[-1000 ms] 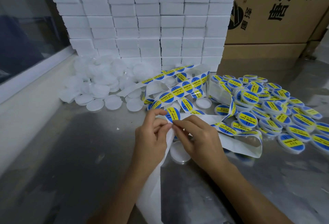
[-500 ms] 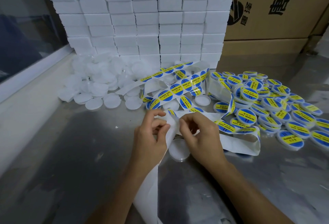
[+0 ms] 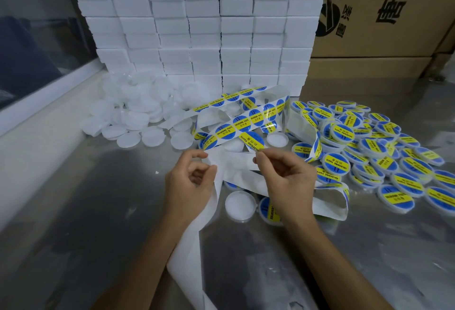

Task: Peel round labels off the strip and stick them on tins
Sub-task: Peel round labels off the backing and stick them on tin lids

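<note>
Left hand (image 3: pixel 189 181) pinches bare backing strip (image 3: pixel 189 255), which trails toward near edge of surface (image 3: pixel 73 211). Right hand (image 3: pixel 286 179) grips round label (image 3: pixel 252 141) by its edge between thumb and forefinger. Half second earlier hands were close together on strip; now apart, label lifted free. Judgement: peel done, sticking comes next. Unlabelled tin (image 3: pixel 240 205) lies just below hands, likely target. Plain tins (image 3: pixel 138 112) heaped far left, labelled tins (image 3: pixel 369 144) at right. White boxes (image 3: pixel 197 26) and carton (image 3: pixel 384 14) stand along far edge.
</note>
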